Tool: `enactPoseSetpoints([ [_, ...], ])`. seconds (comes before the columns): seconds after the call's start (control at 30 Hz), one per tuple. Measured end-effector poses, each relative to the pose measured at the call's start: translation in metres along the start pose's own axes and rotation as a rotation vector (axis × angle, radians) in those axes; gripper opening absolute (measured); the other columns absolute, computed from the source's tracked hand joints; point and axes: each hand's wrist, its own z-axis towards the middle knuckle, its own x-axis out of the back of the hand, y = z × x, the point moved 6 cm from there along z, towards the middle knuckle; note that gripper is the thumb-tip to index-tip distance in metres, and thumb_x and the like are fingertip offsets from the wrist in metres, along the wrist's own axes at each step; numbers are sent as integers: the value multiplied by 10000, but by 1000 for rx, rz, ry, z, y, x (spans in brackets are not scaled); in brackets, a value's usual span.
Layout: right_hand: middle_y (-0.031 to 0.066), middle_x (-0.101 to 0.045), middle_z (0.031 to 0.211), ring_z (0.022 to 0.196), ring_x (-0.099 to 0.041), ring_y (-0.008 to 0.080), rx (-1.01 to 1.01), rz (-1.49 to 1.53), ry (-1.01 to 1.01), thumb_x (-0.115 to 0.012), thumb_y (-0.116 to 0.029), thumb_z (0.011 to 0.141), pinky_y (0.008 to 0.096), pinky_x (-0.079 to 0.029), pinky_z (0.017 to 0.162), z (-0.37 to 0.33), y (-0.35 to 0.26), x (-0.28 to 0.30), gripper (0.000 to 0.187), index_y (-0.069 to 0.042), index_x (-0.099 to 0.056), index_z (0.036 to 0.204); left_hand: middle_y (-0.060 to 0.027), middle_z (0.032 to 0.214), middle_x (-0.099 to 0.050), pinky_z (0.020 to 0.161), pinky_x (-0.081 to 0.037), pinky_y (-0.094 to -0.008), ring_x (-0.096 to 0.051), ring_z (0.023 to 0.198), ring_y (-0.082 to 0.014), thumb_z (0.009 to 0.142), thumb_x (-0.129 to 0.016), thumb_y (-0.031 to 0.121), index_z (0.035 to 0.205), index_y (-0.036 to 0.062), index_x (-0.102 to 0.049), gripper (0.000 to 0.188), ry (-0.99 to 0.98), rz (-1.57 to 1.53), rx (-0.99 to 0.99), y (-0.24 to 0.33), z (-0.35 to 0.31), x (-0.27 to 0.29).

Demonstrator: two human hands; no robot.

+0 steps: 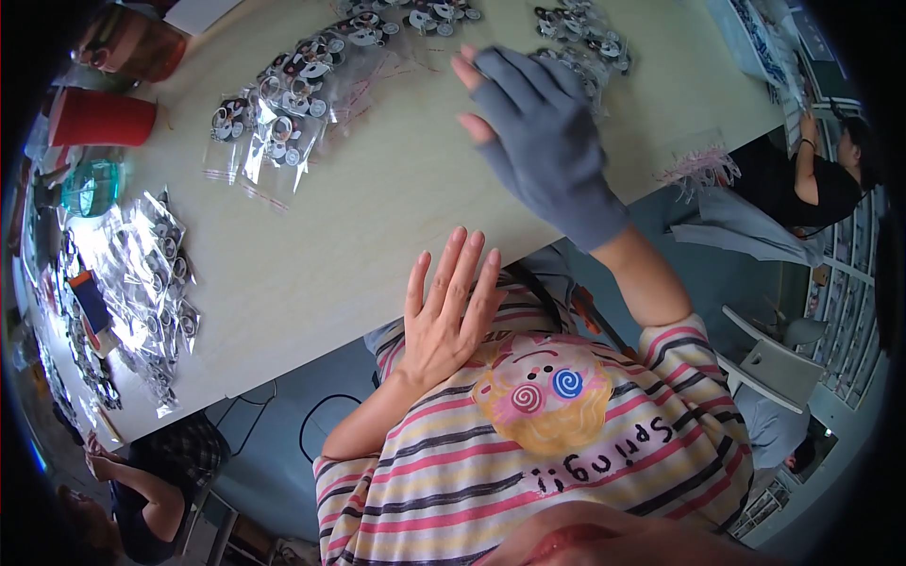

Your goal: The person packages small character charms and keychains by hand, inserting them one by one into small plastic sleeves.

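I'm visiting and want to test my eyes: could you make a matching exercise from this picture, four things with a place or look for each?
Things:
1. Left hand
2. Right hand
3. Teal round container
4. Striped shirt

Places and looks:
A. Toward the left end of the table
B. In a grey fingerless glove
C. Printed with a cartoon face
D. Bare

Right pairs: 1-D, 2-B, 3-A, 4-C.

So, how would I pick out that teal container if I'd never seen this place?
Find the big pale table, then its left side. There, between a red container and a heap of shiny clear packets, sits a see-through container. Its teal colour sets it apart.
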Motion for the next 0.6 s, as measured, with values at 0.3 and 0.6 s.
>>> enactPoseSetpoints([
  [0.3, 143, -600, 1324, 1222, -562, 284, 64, 56, -277, -670, -237, 854, 469, -382, 1075, -78, -53, 16, 558, 2, -568, 1349, -98, 1490, -529, 1202, -241, -500, -445, 1430, -281, 858, -638, 57, 1448, 60, -509, 604, -36, -166, -24, -44, 57, 47],
  [0.6, 33, -675, 1126, 1013, -630, 205, 64, 228, -121, -697, -182, 830, 395, -459, 946, -78, -51, 26, 381, -100, -672, 1201, -48, 1576, -422, 1233, -218, -460, -335, 1490, -233, 1004, -443, 255, 1514, 170, -452, 518, -322, -74, -385, -78, 102, -4],
])
